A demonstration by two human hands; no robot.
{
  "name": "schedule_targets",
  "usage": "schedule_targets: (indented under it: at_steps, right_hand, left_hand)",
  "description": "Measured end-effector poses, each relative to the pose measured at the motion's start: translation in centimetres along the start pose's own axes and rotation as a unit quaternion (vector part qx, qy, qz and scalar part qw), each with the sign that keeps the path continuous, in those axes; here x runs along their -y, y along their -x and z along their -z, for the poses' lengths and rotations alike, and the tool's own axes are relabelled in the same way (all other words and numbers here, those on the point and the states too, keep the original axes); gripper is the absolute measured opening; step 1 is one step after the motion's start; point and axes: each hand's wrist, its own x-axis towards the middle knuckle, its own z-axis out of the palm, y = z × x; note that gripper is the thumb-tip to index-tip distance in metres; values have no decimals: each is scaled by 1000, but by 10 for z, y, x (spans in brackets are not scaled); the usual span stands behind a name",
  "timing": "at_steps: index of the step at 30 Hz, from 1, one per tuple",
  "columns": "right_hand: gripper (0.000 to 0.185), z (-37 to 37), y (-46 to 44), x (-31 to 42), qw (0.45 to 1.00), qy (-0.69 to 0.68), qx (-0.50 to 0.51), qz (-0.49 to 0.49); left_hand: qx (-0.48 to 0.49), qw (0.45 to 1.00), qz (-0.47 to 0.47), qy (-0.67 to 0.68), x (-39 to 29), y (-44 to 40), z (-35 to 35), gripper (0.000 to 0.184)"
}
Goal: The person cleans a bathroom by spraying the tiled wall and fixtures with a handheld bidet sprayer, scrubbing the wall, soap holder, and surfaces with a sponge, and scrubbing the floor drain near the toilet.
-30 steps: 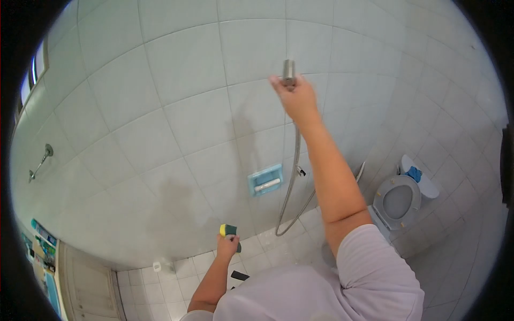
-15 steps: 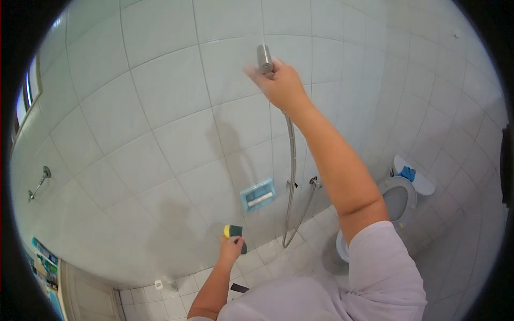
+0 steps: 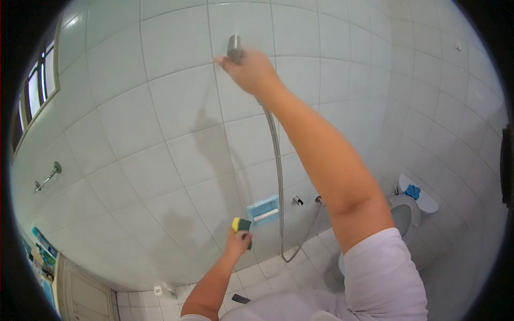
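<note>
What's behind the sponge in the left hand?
Tiled wall shows around the sponge, the blue soap dish up and right. Whatever the sponge and left hand cover can't be seen.

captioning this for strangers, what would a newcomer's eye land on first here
Probably the right grip, high before the pale tiled wall, holding a metal shower head whose hose loops down below. Next, lower down, the yellow-and-green sponge in the left grip, near the light-blue soap dish. The blue bundle on the toilet tank, picture right, may catch attention too.
</note>
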Motion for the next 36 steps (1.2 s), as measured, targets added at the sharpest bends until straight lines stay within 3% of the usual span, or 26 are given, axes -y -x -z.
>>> schedule_targets:
  at_steps: [3,5,8,13,19,21,25,28,34,36]
  right_hand:
    - [40,19,-26,-7,999,38,-35,-7]
    - [40,31,-40,-22,990,87,-106,15]
    - [40,32,-43,-17,993,77,-88,-17]
    - [41,7,-34,1,997,64,-28,35]
    - [40,37,-45,-28,993,70,-93,-31]
    - [40,50,-45,-41,978,112,-164,-61]
    - [40,61,-34,-43,983,97,-151,-37]
    - [39,61,-25,-33,996,80,-38,-28]
    - [39,89,-28,-37,981,110,-112,-115]
    - [39,96,-32,-38,980,132,-113,-92]
  left_hand:
    - [-44,998,-32,22,-12,-13,10,23]
    - [-13,997,22,73,-24,-12,21,22]
    - [-25,998,-26,49,-24,-5,19,22]
    - [6,998,10,58,-16,-4,1,24]
    - [5,997,6,83,-18,-3,4,25]
    - [-6,997,0,74,-21,-1,9,26]
    - [25,995,54,78,-30,2,14,27]
    - [40,995,48,80,-21,1,4,28]
    - [40,996,6,84,-13,13,-1,27]
    - [29,995,17,92,-10,19,-2,27]
